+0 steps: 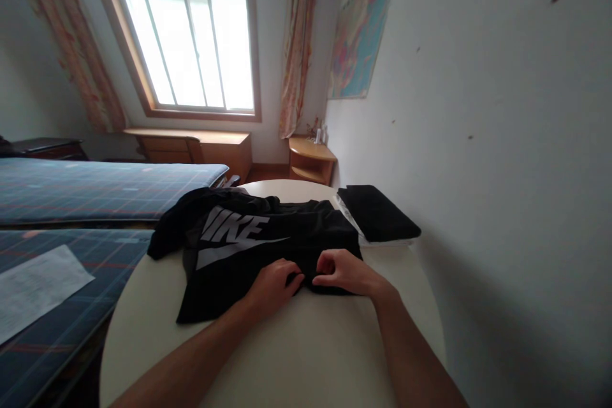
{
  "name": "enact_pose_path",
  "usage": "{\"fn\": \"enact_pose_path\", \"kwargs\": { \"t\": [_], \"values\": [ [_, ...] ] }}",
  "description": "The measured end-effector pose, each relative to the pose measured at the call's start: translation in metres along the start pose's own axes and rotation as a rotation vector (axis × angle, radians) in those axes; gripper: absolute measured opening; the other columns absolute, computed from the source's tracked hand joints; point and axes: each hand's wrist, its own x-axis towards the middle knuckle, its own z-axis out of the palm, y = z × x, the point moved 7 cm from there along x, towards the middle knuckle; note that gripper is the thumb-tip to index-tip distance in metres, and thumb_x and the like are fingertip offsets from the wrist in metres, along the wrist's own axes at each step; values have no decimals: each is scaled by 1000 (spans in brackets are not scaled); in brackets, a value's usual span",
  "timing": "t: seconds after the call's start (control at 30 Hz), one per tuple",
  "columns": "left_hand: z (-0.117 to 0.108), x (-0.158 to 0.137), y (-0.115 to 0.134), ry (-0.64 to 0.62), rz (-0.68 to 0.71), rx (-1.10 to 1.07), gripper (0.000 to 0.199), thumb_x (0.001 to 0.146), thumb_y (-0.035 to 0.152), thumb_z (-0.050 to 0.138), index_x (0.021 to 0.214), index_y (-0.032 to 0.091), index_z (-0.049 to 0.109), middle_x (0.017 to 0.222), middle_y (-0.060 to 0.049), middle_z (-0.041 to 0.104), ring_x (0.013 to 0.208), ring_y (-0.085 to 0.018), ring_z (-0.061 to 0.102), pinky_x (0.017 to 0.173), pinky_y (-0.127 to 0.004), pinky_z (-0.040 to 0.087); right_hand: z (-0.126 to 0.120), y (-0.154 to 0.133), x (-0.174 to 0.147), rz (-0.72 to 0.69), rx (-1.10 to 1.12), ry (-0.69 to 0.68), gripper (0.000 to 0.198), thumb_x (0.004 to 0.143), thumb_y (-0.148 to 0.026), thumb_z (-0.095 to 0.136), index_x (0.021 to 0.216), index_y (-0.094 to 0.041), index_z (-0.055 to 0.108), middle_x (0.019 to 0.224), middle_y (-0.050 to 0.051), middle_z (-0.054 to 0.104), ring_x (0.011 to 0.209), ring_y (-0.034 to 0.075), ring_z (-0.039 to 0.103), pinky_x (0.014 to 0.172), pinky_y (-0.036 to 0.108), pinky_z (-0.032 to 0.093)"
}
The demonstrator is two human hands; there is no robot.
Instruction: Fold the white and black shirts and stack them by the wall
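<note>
A black T-shirt (306,223) with large grey "NIKE" lettering and a swoosh lies spread on a round white table (306,344). Its left part is bunched, with dark fabric heaped toward the table's left edge. Fingers curled, my left hand (275,282) pinches the shirt near the middle of its near edge. Just to the right, my right hand (348,272) is also closed at that edge, thumb and fingers bent around the cloth. A small gap separates the two hands. The cloth between my fingertips is mostly hidden.
A folded black garment (380,211) rests on white plastic at the table's right, beside the wall (502,191). Left are plaid mattresses (109,188) with a paper sheet (43,287). Behind stand a wooden desk (224,143) and corner shelf (310,152) below the window.
</note>
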Motion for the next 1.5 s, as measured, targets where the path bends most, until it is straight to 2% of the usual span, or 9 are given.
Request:
{"fn": "enact_pose_path", "kwargs": {
  "t": [0.3, 0.43, 0.6, 0.83, 1.03, 1.2, 1.33, 1.43, 1.5],
  "values": [
    [-8, -5, 26, -137, 225, -70, 20, 95, 31, 58, 89, 23, 74, 94, -3, 74, 89, -18, 65, 83, -29, 50, 9, 6, -3, 36, -18, -127, 13, 72, -22, 64, 79, -21, 76, 68, -1, 71, 61, 14, 61, 51, 20, 40],
    [-15, -4, 17, -41, 194, -32, 21, 96, 27, 55, 103, 24, 74, 111, -5, 72, 104, -20, 64, 93, -33, 50, -4, -1, -1, -10, -75, 34, 17, 81, -32, 62, 84, -21, 75, 65, -1, 69, 58, 13, 60, 52, 21, 39],
    [2, -10, 5, -137, 209, 95, 57, 89, 33, 64, 144, 29, 50, 156, -10, 39, 146, -31, 31, 116, -55, 29, -2, 18, 4, 42, -87, 50, 13, 77, -29, 68, 86, -20, 72, 70, -1, 69, 63, 13, 61, 56, 21, 41],
    [16, -21, 10, -424, 121, 241, 64, 96, 41, 51, 155, 35, 28, 165, -6, 15, 152, -33, 5, 118, -62, 10, -1, 36, 0, 211, -100, -18, 17, 84, -33, 66, 93, -18, 66, 70, 0, 67, 60, 14, 63, 56, 22, 42],
    [20, -40, 22, -450, 63, 274, 63, 98, 44, 46, 156, 35, 23, 165, -6, 10, 151, -37, 2, 116, -68, 7, 4, 11, -13, 62, -450, 197, 26, 97, -38, 51, 108, -21, 67, 112, 10, 69, 102, 23, 64, 89, 34, 48],
    [16, -70, 31, -431, -41, 236, 63, 98, 50, 44, 156, 34, 24, 165, -7, 7, 151, -38, 0, 115, -69, 7, 36, 22, -62, 8, -555, 203, 56, 101, -50, 38, 153, -31, 32, 163, 5, 26, 150, 28, 21, 117, 51, 28],
    [0, -85, 61, -509, 5, 60, 62, 96, 50, 50, 153, 33, 33, 162, -6, 27, 149, -34, 22, 118, -59, 23, 53, 35, -111, 57, -594, 174, 64, 99, -57, 35, 157, -35, 19, 165, 2, 19, 151, 29, 17, 118, 55, 26],
    [-20, -75, 66, -400, -12, -14, 45, 96, 40, 50, 140, 29, 53, 139, -4, 60, 129, -24, 54, 110, -40, 42, 58, 29, -140, 73, -626, 114, 73, 92, -62, 49, 156, -39, 22, 162, 3, 28, 147, 36, 27, 112, 59, 35],
    [-27, -66, 57, -304, -30, 48, 42, 94, 34, 53, 135, 27, 57, 139, -5, 60, 129, -24, 54, 111, -40, 41, 57, 19, -151, 118, -642, 56, 85, 80, -66, 64, 153, -38, 32, 158, 7, 37, 139, 44, 39, 103, 63, 42]
  ]
}}
